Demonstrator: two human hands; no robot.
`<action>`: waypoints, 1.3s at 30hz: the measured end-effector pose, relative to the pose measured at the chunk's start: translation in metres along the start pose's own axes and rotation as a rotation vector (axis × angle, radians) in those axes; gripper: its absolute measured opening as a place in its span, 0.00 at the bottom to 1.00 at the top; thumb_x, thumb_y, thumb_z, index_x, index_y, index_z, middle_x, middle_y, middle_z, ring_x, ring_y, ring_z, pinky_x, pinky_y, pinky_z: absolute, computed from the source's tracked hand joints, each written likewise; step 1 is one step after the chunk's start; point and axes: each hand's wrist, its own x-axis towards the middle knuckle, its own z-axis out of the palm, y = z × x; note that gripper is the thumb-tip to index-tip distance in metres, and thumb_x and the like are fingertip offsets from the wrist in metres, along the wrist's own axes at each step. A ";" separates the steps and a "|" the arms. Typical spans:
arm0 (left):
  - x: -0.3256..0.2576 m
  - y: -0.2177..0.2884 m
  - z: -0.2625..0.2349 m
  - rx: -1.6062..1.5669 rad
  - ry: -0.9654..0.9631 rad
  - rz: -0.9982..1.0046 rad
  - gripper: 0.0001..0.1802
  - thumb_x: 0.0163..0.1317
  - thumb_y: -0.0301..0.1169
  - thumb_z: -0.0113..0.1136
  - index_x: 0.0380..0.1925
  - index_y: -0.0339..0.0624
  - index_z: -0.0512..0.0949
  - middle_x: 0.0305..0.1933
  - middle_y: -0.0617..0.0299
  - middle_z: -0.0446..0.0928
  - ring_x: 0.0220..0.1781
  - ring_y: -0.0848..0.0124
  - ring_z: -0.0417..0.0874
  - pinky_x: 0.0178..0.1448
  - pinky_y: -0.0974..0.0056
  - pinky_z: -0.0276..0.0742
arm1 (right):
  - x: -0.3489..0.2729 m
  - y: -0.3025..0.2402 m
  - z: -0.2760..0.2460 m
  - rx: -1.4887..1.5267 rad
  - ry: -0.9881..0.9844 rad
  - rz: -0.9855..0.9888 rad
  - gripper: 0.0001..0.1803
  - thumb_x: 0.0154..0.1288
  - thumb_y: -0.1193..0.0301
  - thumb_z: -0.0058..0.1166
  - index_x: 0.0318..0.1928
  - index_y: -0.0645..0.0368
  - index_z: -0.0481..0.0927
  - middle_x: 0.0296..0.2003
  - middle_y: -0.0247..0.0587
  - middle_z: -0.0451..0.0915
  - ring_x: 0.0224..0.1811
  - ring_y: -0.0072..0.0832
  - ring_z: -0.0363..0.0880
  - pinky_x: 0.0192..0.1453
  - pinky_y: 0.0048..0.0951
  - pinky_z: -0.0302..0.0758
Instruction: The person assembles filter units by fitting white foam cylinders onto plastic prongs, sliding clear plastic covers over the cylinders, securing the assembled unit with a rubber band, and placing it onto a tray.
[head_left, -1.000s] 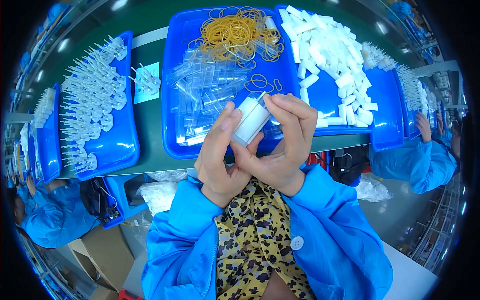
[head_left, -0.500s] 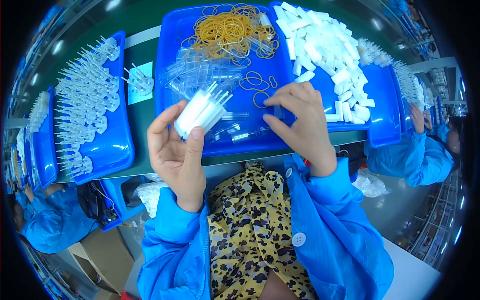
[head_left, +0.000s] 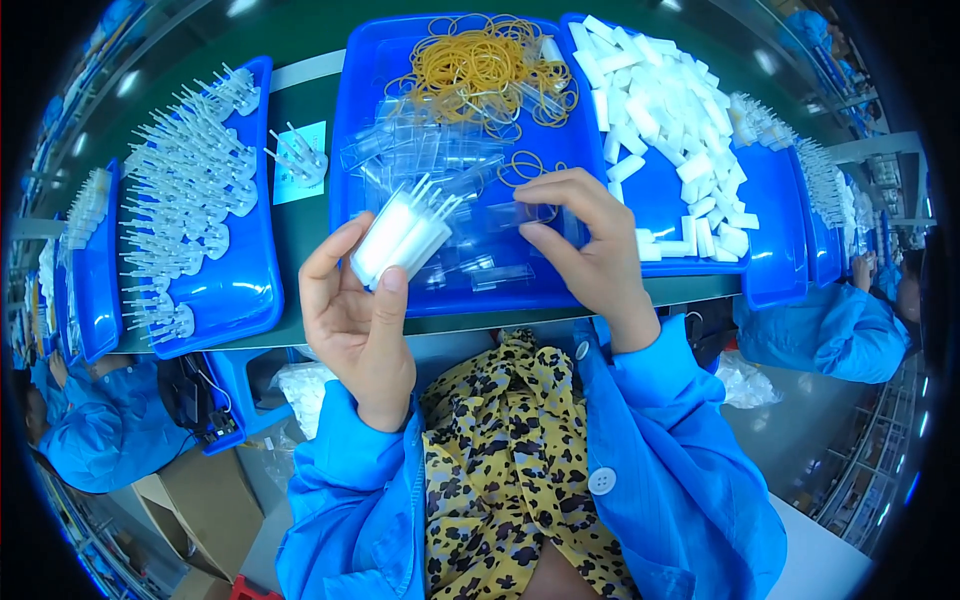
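Note:
My left hand (head_left: 362, 325) is closed around a white pronged piece (head_left: 403, 235) with thick white tubes on it. Thin prongs stick out of its top, pointing up and right. To the right, my right hand (head_left: 590, 235) is bent over the middle blue tray (head_left: 440, 296), thumb and forefinger curled toward each other. A thin rubber band (head_left: 546, 212) shows at those fingers, partly hidden by them. Below the hands in the tray lie clear plastic strips (head_left: 425, 150), and a heap of yellow rubber bands (head_left: 480, 65) fills the far end.
A blue tray of white pronged pieces (head_left: 185, 200) stands at left, with a single pronged piece (head_left: 302, 165) on a pale card beside it. White foam blocks (head_left: 660, 110) fill the right tray. Co-workers in blue sleeves (head_left: 815, 330) sit at both sides.
My right hand has drawn in slightly, and a rubber band that lay by its fingertips now shows at the curled fingers. My left hand keeps its hold; the whole view has shifted a little.

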 end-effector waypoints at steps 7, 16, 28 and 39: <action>-0.004 -0.005 -0.001 0.073 -0.086 0.096 0.19 0.63 0.22 0.55 0.54 0.37 0.65 0.62 0.43 0.66 0.60 0.53 0.75 0.55 0.50 0.81 | -0.011 -0.004 -0.007 0.699 0.085 0.058 0.13 0.60 0.83 0.56 0.47 0.68 0.78 0.47 0.48 0.76 0.47 0.30 0.78 0.50 0.31 0.75; -0.014 0.004 0.005 0.138 -0.225 0.040 0.03 0.64 0.23 0.56 0.37 0.39 0.75 0.61 0.47 0.66 0.61 0.63 0.70 0.63 0.59 0.66 | -0.026 -0.001 -0.013 1.004 0.102 0.107 0.15 0.70 0.73 0.48 0.54 0.65 0.72 0.50 0.49 0.75 0.45 0.28 0.78 0.48 0.29 0.76; -0.018 0.003 0.027 0.032 -0.298 0.013 0.21 0.49 0.10 0.65 0.43 0.34 0.74 0.61 0.51 0.61 0.63 0.60 0.71 0.62 0.57 0.78 | -0.035 -0.012 -0.031 1.088 0.147 0.377 0.17 0.61 0.80 0.55 0.51 0.67 0.73 0.49 0.47 0.75 0.43 0.21 0.74 0.47 0.20 0.72; -0.016 -0.012 0.044 0.013 -0.283 -0.026 0.20 0.51 0.10 0.62 0.45 0.32 0.73 0.61 0.50 0.61 0.59 0.60 0.75 0.59 0.59 0.82 | -0.027 -0.030 -0.032 0.973 -0.035 0.349 0.25 0.58 0.82 0.56 0.58 0.65 0.73 0.45 0.36 0.66 0.47 0.20 0.69 0.47 0.20 0.72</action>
